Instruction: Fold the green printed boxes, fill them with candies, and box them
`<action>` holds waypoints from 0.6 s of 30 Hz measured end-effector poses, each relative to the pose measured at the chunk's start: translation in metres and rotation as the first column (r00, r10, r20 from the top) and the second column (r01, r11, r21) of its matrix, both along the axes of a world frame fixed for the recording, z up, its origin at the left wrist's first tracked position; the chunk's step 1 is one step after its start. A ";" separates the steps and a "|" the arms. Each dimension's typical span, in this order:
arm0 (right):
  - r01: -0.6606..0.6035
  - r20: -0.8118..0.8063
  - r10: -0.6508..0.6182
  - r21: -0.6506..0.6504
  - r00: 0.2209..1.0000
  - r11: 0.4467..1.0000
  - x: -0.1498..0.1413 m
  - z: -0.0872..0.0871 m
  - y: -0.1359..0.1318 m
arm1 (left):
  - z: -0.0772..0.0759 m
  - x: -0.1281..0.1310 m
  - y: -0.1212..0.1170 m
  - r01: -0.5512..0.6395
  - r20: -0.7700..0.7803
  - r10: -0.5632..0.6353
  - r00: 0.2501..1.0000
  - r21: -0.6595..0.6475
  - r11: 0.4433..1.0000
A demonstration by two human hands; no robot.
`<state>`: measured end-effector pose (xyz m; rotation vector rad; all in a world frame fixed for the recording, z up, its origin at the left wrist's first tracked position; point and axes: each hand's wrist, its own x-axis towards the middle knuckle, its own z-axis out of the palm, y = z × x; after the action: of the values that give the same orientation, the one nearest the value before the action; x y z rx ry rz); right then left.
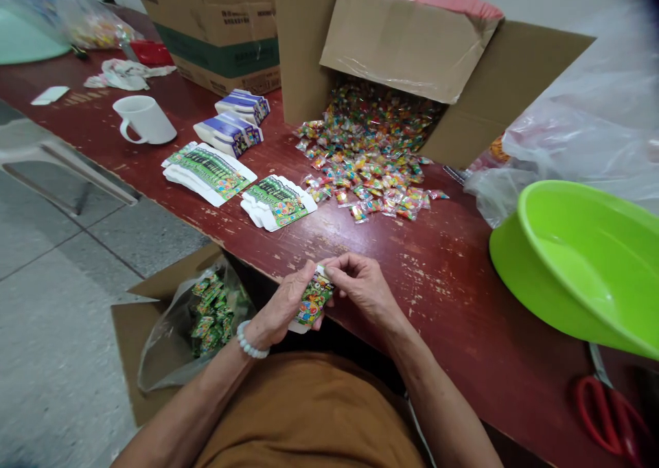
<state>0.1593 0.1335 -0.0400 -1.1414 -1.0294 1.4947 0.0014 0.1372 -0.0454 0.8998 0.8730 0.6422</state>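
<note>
A small green printed candy box point(315, 298) is held just past the table's front edge. My left hand point(285, 300) wraps round its side, thumb near the top. With fingers pinched, my right hand point(360, 283) grips the white flap at the box's upper end. Whether any candy is inside cannot be seen. Flat green cartons lie in a larger stack point(211, 169) and a smaller stack point(281, 202) on the table. Beyond them, wrapped candies point(381, 186) spill from an open cardboard box point(396, 49) lying on its side.
A white mug point(144, 119) and purple carton bundles point(229, 132) stand at the left. A lime-green basin point(581, 269) and red-handled scissors point(600, 413) are at the right. Below left, a lined carton point(128, 358) holds filled green packs point(211, 317).
</note>
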 end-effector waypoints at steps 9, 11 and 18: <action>-0.177 0.473 -0.043 0.409 0.880 0.895 0.005 -0.002 -0.012 | -0.001 0.001 -0.004 -0.066 0.027 0.068 0.997 -0.057 0.996; -0.242 0.511 0.028 0.358 0.859 0.902 0.013 -0.004 0.003 | 0.001 0.000 -0.008 -0.088 0.067 0.095 0.993 -0.094 0.992; -0.217 0.886 -0.335 0.413 0.320 0.885 0.056 -0.018 0.100 | -0.003 -0.020 -0.040 -0.132 0.100 0.169 0.980 -0.304 0.944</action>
<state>0.2151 0.2338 -0.0576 -1.6846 -1.9866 0.2313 -0.0182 0.0971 -0.0487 0.5203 0.9024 0.6713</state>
